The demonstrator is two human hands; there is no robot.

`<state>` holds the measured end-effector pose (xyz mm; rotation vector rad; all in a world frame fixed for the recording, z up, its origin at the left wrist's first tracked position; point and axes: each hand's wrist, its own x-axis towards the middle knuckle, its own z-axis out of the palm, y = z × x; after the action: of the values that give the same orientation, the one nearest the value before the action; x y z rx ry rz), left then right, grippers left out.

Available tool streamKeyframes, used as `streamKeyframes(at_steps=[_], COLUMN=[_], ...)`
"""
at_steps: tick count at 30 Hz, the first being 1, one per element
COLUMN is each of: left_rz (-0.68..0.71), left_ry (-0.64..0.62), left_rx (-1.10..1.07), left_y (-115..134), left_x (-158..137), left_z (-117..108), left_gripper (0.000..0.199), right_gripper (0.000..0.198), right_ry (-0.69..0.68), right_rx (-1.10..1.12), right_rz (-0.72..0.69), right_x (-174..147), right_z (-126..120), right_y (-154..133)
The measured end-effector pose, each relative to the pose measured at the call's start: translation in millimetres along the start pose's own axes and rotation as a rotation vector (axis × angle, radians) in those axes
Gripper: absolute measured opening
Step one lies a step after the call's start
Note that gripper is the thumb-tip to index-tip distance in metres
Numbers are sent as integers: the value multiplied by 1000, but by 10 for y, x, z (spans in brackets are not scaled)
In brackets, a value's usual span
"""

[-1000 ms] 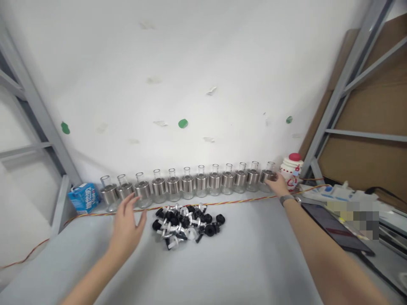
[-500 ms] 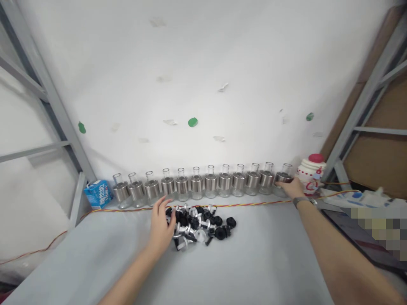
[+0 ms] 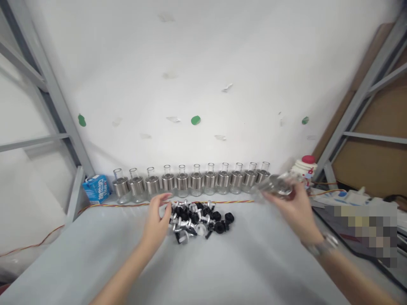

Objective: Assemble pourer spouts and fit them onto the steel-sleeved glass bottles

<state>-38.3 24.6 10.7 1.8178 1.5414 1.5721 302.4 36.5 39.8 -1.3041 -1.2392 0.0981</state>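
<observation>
Your right fingers (image 3: 299,189) clamped one bottle (image 3: 275,185), two o'clock from the loose fittings (image 3: 194,218); your left fingers (image 3: 161,197) were apart at nine. Eleven bottles (image 3: 196,182) stood unfitted at twelve.

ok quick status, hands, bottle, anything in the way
Right hand gripping bottle, tilted, blurred. Left hand open, nothing visible in it, beside loose parts. Jar close behind right hand.

Unreadable white lettering (image 3: 102,189) on blue carton (image 3: 91,191)
</observation>
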Motion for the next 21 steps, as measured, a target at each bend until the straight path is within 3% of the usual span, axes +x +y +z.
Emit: streamKeyframes(at_steps=[2,4,6,9,12,17,21], left_rz=[-22,42,150,265,285,268,254], left_ry=[-177,-394,-558,-701,-711,-636,-578], left_rx=[-120,-204,-275,-351,-327,-256,-235], left_y=[187,370,510,596,577,532,493], left_x=[-101,-205,-286,-351,-386,-426,-368], left_z=[13,8,-21,-71,-80,-48,-43], left_gripper=[25,28,36,63,64,34,25], right_gripper=[51,54,62,61,56,65,66], right_ry=[-326,-601,-750,-830,-860,-962,-1039], right_rx=[20,81,174,288,415,594,546], right_rz=[20,58,67,109,103,33,-35], right_x=[-498,-939,-1237,-1405,-1410,-1442,-1329], right_z=[-8,26,110,308,511,717,774], right_y=[-267,-477,-632,-791,-906,-1074,-1122])
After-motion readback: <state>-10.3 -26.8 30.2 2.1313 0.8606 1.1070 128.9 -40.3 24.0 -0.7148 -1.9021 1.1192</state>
